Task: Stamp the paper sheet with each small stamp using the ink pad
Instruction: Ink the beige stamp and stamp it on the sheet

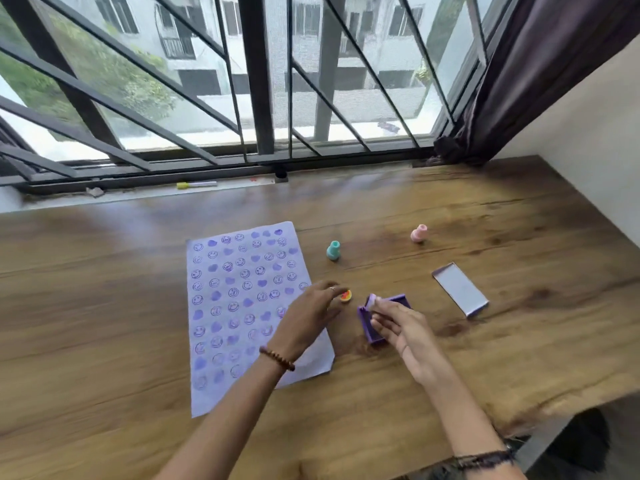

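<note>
A white paper sheet [228,306] lies on the wooden table, covered with several purple smiley and heart prints. My left hand [308,317] rests over the sheet's right edge, fingertips closed on a small yellow-orange stamp [346,296]. My right hand [398,327] holds a small purple-and-white stamp [373,301] over the open purple ink pad [372,327]. A teal stamp [333,251] stands to the right of the sheet. A pink stamp [418,233] stands farther right.
The ink pad's lid [460,289] lies open side up to the right. A yellow-capped marker [196,184] lies on the window sill behind the table. A dark curtain [540,74] hangs at the back right. The table's edge [588,400] drops off near right.
</note>
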Available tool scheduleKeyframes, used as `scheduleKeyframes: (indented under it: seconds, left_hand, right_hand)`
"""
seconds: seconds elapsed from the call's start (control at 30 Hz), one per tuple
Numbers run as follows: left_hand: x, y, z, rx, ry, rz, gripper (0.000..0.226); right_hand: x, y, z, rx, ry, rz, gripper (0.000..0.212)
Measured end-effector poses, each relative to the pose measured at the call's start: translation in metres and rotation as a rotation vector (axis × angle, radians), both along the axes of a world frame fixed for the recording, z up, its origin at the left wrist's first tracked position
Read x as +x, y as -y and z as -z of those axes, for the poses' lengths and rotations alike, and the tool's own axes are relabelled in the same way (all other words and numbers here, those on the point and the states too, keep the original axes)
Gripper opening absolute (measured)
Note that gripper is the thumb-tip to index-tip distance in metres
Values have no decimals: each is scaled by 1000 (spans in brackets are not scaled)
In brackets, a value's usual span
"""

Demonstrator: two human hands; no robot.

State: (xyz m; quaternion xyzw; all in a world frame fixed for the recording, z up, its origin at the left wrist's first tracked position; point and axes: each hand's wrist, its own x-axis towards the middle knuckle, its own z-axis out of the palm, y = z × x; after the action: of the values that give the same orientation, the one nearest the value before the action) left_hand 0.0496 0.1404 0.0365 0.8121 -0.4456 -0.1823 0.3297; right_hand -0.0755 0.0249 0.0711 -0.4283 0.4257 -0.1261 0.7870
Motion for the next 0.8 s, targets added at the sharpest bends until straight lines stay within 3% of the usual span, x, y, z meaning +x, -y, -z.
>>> scheduleKeyframes:
  seconds: [0.13, 0.2, 0.27, 0.33, 0.4, 0.43, 0.6, 0.8]
  left_hand:
    - [-3, 26, 4, 112, 132, -22, 23]
    - [-4, 30, 4, 74, 110, -76, 14]
    - [-10, 32, 3, -56, -93, -227, 14]
    - [-17, 32, -1, -217, -506, -399, 18]
    - [-27, 31, -1, -347, -888, -435, 22]
    - [-31, 30, 0, -378, -965, -424, 22]
    - [-38, 32, -8, -449, -1038, -381, 15]
    - [-36, 36, -19, -478, -1010, -323, 16]
  right_hand:
    - [-5, 18, 7, 20, 23, -36, 11]
    - [-8, 25, 10, -17, 25, -74, 7]
    - [-10, 29, 13, -113, 21, -117, 5]
    - [-10, 31, 13, -283, 14, -182, 10]
    - [-9, 32, 9, -431, 52, -228, 15]
    - [-8, 33, 7, -497, 67, -254, 17]
    - [-11, 37, -2, -779, 45, -338, 22]
    - [-11, 39, -12, -909, 63, -317, 23]
